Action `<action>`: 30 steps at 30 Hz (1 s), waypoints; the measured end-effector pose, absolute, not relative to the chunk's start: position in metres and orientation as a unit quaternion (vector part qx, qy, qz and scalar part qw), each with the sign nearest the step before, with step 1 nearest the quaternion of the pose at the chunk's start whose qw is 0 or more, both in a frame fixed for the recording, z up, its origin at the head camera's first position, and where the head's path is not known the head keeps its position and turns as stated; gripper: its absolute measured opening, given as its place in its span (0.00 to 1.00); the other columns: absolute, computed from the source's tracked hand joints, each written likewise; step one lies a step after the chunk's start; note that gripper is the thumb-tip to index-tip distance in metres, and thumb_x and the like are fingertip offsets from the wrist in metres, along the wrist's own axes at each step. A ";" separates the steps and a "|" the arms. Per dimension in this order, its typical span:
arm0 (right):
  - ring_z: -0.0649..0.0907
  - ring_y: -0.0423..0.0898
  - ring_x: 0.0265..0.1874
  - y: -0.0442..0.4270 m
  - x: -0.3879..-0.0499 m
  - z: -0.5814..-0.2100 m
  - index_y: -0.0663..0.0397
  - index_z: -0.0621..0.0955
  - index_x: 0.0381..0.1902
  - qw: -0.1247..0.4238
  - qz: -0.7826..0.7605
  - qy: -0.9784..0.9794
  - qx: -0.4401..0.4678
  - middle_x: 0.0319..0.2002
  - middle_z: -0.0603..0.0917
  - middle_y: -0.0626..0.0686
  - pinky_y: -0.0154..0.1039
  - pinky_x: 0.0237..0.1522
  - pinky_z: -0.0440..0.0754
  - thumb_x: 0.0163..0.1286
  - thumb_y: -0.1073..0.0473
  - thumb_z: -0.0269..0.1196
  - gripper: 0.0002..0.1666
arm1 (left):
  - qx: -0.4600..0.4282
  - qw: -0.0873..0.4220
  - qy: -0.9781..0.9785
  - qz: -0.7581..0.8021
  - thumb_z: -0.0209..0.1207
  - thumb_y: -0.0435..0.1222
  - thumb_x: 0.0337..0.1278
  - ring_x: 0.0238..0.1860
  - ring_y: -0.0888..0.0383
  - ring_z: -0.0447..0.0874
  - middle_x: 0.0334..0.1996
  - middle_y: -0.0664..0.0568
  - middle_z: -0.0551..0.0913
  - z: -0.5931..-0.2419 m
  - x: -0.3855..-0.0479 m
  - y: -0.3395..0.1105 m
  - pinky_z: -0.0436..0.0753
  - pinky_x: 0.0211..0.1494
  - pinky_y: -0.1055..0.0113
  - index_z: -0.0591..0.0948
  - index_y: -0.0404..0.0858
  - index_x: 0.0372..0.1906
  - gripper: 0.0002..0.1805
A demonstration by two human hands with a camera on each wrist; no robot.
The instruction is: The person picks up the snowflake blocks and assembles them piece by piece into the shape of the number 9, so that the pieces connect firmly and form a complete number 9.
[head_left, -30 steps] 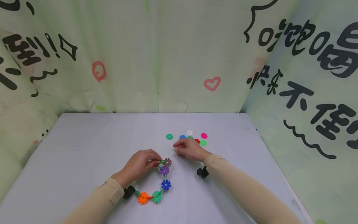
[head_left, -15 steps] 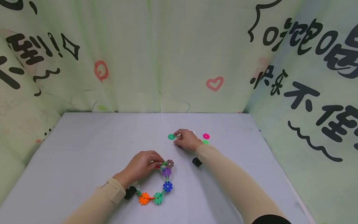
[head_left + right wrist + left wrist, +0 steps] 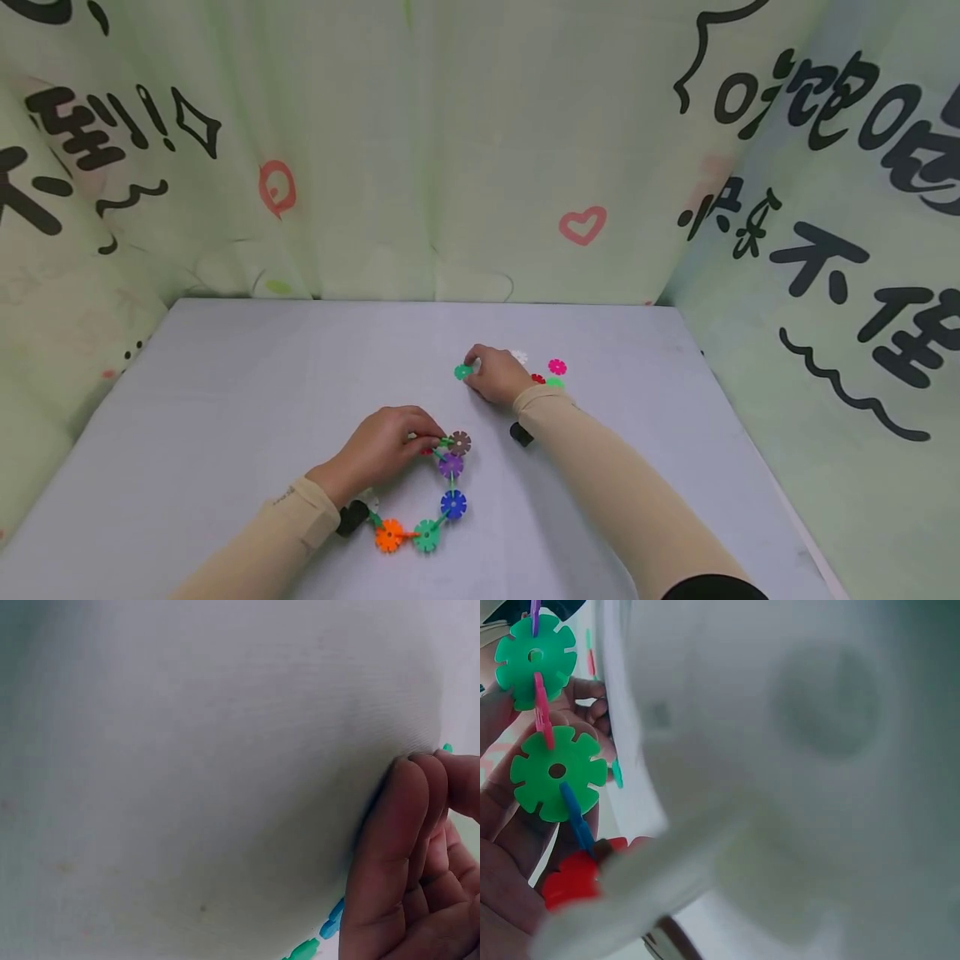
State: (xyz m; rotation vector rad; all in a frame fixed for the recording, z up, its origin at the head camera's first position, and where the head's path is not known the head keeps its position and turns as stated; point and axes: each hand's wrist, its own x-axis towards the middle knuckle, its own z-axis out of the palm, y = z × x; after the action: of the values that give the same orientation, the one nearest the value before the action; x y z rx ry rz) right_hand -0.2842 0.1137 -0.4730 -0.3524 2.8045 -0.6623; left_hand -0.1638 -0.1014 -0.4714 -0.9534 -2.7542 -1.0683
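The right grip (image 3: 495,373) pinches a green notched disc (image 3: 461,372), likely light, stiff, best held by its rim, while the left grip (image 3: 392,443) pinches the disc chain (image 3: 453,505) beside it

On the counter (image 3: 247,375), the disc chain (image 3: 453,504) curves from beside the left wrist round the near side, then back along the right to the fingers of the left hand (image 3: 386,442), whose arm hides part of the chain's left stretch. Farther back and to the right is the right hand (image 3: 495,373), with a single disc (image 3: 462,372) at its fingertips on the left, while the scattered discs (image 3: 557,367) lie behind and to the right of that hand. Behind the counter's far edge hangs the curtain (image 3: 480,167)
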 end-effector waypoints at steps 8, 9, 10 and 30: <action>0.76 0.47 0.32 0.123 -0.280 -0.477 0.53 0.76 0.41 0.096 -0.274 0.952 -0.094 0.30 0.79 0.50 0.40 0.36 0.75 0.65 0.55 0.70 0.15 | -0.307 0.025 -0.887 -0.343 0.69 0.32 0.58 0.40 0.67 0.82 0.36 0.67 0.84 -0.471 -0.164 -0.099 0.82 0.48 0.64 0.90 0.46 0.37 0.06; 0.76 0.47 0.31 0.124 -0.279 -0.477 0.53 0.76 0.39 0.088 -0.279 0.951 -0.101 0.29 0.79 0.50 0.40 0.35 0.75 0.65 0.56 0.70 0.14 | -0.306 0.026 -0.888 -0.343 0.69 0.32 0.58 0.40 0.67 0.82 0.36 0.67 0.84 -0.471 -0.164 -0.100 0.82 0.48 0.64 0.90 0.46 0.37 0.06; 0.76 0.47 0.31 0.126 -0.278 -0.477 0.53 0.76 0.38 0.080 -0.282 0.950 -0.110 0.29 0.78 0.50 0.39 0.34 0.75 0.65 0.57 0.70 0.12 | -0.306 0.027 -0.888 -0.343 0.69 0.32 0.58 0.40 0.67 0.82 0.36 0.68 0.84 -0.471 -0.164 -0.100 0.82 0.48 0.65 0.90 0.46 0.37 0.06; 0.78 0.38 0.26 0.165 -0.168 -0.462 0.43 0.80 0.33 0.066 -0.332 0.908 -0.246 0.26 0.80 0.38 0.35 0.28 0.79 0.63 0.60 0.72 0.09 | -0.278 0.020 -0.898 -0.341 0.68 0.33 0.60 0.39 0.67 0.81 0.36 0.66 0.84 -0.471 -0.163 -0.100 0.82 0.48 0.65 0.89 0.48 0.39 0.06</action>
State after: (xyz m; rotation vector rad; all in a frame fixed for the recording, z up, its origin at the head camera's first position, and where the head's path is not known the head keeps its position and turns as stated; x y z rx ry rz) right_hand -0.1678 0.1654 -0.4618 -0.7429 2.7388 -1.0001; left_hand -0.1627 -0.1002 -0.4714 -0.8624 -2.7845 -1.0574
